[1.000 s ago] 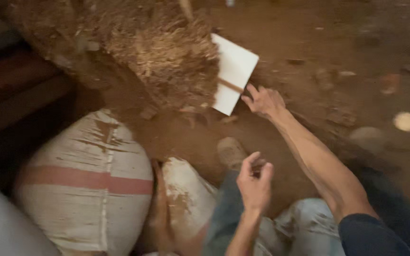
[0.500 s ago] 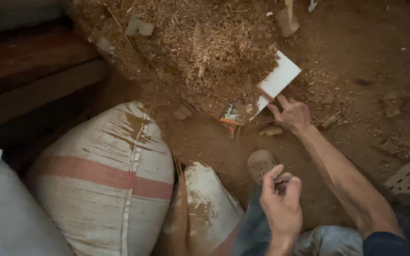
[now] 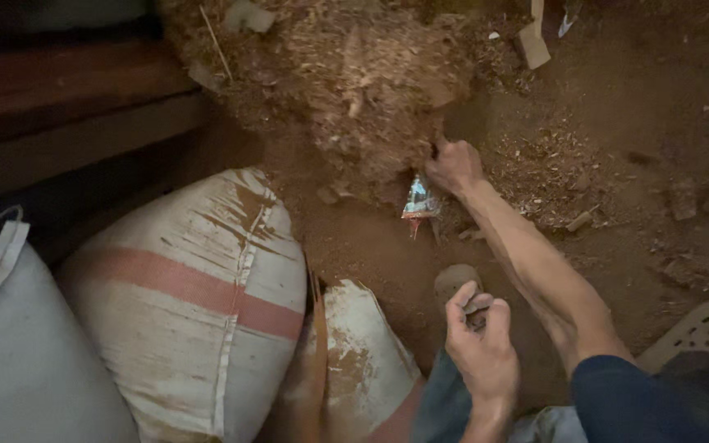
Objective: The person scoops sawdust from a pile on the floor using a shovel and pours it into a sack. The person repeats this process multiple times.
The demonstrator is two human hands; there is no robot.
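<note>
I've got open dirt floor point(image 3: 658, 115) from one to three o'clock; sawdust heap point(image 3: 346, 82) blocks twelve, stuffed sacks point(image 3: 182, 303) wall off seven to nine, wooden boards point(image 3: 67, 115) at ten

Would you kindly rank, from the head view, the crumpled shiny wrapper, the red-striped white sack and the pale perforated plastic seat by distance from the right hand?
Measured from the right hand, at the sawdust pile's edge:
1. Crumpled shiny wrapper, just below-left of the hand.
2. Red-striped white sack, lower left.
3. Pale perforated plastic seat, lower-right corner.
</note>
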